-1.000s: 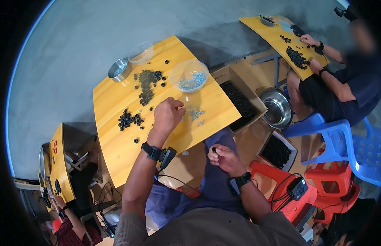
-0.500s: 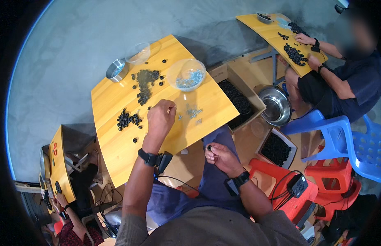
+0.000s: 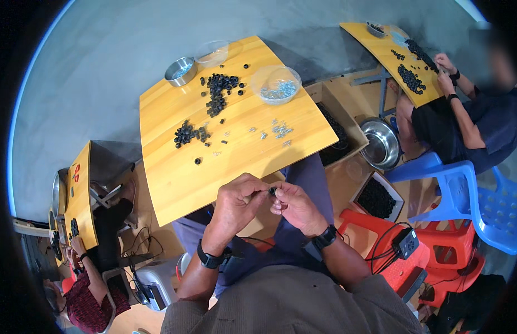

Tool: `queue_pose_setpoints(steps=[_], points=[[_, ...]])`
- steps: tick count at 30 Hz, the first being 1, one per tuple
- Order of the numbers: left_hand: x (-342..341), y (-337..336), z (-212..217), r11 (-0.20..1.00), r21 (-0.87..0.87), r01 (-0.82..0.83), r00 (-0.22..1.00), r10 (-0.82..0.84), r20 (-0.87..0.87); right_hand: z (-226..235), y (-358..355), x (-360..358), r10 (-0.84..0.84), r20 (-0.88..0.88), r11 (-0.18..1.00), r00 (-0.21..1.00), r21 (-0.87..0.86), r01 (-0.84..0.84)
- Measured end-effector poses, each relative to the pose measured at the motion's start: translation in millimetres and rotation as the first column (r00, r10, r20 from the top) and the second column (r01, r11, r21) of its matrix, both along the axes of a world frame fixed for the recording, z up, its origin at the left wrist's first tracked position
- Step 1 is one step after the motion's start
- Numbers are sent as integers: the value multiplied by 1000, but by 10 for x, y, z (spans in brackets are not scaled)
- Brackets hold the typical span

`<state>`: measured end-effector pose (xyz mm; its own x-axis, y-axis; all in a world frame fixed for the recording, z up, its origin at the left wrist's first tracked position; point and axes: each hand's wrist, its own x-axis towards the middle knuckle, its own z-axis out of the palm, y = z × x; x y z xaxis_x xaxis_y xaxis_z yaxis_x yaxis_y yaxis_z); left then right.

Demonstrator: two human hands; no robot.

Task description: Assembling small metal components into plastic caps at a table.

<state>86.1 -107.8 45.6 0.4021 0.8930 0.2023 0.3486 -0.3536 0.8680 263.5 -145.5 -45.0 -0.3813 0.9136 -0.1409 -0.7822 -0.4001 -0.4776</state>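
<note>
Head view: left hand and right hand meet just off the near edge of the yellow table, fingertips pinching one small black ring between them, close to the body for control. More rings and loose screws lie farther off, within reach.

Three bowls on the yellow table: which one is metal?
The round steel bowl at the far left corner. The two other bowls, the clear plastic bowl beside it and the clear plastic bowl farther right, are see-through.
</note>
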Motion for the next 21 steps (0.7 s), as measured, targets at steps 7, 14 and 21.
queue_pose_setpoints(steps=[7, 14, 21], points=[[-109, -186, 47, 999, 50, -11, 1000, 12, -23, 8, -113, -113, 32, 43, 999, 999, -2, -32], [-127, -298, 16, 997, 72, -33, 999, 32, 21, -27, -170, -161, 62, 61, 998, 996, 23, -64], [-72, -423, -151, 997, 38, -67, 996, 64, 61, -53, -196, -174, 54, 26, 998, 998, 8, -54]])
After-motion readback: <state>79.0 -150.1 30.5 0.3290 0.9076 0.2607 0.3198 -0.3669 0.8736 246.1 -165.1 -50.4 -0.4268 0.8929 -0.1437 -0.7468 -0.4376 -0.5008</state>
